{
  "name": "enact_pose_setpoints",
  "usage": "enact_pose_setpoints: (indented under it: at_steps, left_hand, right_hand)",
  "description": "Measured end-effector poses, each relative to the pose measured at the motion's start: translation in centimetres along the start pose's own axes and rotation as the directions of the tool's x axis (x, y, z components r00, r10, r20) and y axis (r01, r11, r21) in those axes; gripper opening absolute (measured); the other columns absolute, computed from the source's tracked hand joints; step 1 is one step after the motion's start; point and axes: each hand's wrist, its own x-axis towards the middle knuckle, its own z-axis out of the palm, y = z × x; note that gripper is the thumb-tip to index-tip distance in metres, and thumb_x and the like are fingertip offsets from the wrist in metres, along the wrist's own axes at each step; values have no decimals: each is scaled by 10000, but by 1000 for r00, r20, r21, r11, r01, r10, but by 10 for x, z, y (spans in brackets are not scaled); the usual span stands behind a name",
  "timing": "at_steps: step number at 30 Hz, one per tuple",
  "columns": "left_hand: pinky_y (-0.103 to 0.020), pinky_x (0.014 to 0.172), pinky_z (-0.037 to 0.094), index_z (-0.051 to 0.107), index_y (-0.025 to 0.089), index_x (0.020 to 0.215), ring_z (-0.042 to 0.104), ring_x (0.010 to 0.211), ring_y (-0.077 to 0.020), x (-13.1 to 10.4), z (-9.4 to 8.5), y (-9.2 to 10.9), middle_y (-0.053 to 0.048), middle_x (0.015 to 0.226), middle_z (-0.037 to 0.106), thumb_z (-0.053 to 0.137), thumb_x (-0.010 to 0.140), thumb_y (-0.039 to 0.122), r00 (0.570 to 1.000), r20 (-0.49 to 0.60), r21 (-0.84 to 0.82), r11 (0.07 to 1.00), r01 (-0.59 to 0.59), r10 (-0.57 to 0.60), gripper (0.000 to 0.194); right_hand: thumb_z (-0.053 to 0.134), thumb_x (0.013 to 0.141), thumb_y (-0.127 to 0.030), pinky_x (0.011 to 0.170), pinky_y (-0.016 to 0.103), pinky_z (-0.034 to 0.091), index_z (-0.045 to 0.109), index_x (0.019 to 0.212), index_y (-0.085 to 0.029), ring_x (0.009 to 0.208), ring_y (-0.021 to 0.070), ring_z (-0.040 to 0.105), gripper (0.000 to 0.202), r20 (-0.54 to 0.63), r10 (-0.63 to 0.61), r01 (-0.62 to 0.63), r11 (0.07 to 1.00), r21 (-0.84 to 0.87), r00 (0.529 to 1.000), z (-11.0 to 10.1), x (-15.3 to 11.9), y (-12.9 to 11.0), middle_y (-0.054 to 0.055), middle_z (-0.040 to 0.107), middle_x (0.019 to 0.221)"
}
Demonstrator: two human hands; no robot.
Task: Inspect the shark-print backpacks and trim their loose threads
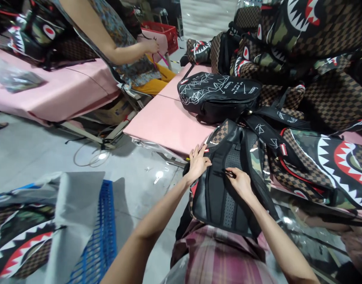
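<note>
A backpack point(216, 189) with a black padded back panel, brown check and camouflage sides lies tilted across my lap, its top against the table edge. My left hand point(198, 162) rests on its left edge near a shoulder strap, fingers spread and thumb apart. My right hand point(240, 182) is closed around small dark snips point(230, 173), whose prongs point left over the middle of the back panel. The part of the snips inside my palm is hidden.
A black backpack with white scribbles point(219, 92) lies on the pink table point(160, 118). Shark-mouth backpacks point(331, 165) are piled at right. A blue crate point(95, 236) with grey cloth and another bag stands lower left. A co-worker point(118, 43) sits beyond, near a red crate point(166, 35).
</note>
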Motion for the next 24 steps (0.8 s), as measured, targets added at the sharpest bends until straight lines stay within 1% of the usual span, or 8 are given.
enact_pose_setpoints:
  at_steps: [1,3,5,7,10,15,18,24]
  left_hand:
    - [-545,1035,173,698,218,735,105,1361,-316,-2,0,-1,-19,1466,286,620,760,211,1000,-4,-8,1000,-4,4,82]
    - [-537,1037,182,677,197,715,114,1361,-307,-5,2,-2,-18,1468,280,586,756,163,1000,-2,-41,999,18,-18,105]
    - [-529,1034,196,666,187,716,125,1359,-304,-8,3,-4,-20,1468,275,565,751,152,998,1,-94,994,57,-57,112]
    - [-513,1035,207,661,184,722,129,1358,-298,-10,4,-5,-22,1466,276,550,751,157,997,-4,-144,987,74,-75,118]
    - [-491,1041,210,650,180,709,136,1358,-282,-12,4,-5,-26,1457,288,526,751,148,997,-21,-186,980,67,-72,135]
    - [-490,1041,212,645,185,698,135,1360,-268,-13,1,-3,-24,1449,297,505,741,135,996,-23,-198,977,76,-83,154]
    - [-488,1039,214,648,185,695,143,1356,-272,-12,-1,-3,-25,1443,310,514,730,136,996,-26,-198,977,79,-85,147]
    - [-497,1030,221,647,179,678,166,1348,-287,-11,4,2,-33,1435,330,529,716,130,996,-19,-206,975,82,-88,134]
  right_hand:
    - [519,832,-294,727,302,478,638,1026,-246,889,211,638,232,-1,2,-3,997,-71,1000,-1,4,-4,21,678,1005]
    - [541,827,-391,681,293,472,578,1129,-239,876,219,639,341,0,-2,2,981,-194,1000,-5,11,-13,44,668,1030]
    - [524,839,-434,638,270,454,532,1168,-221,851,204,640,392,15,-4,8,961,-278,1000,-7,16,-22,54,668,1014]
    - [500,863,-400,624,253,428,548,1107,-216,829,184,636,309,38,-18,30,942,-333,999,-7,19,-30,40,673,962]
    - [490,880,-347,661,256,397,591,984,-209,842,177,616,200,76,-91,114,908,-403,993,-4,22,-41,37,670,919]
    - [440,905,-322,682,291,356,611,896,-176,824,204,582,225,146,-203,250,813,-527,968,3,25,-54,80,654,879]
    - [410,916,-293,665,305,338,607,860,-162,802,218,571,242,165,-245,295,763,-575,955,6,27,-58,93,642,840]
    - [419,908,-262,658,307,334,611,835,-169,796,219,570,226,171,-274,321,751,-577,947,10,32,-61,88,643,819]
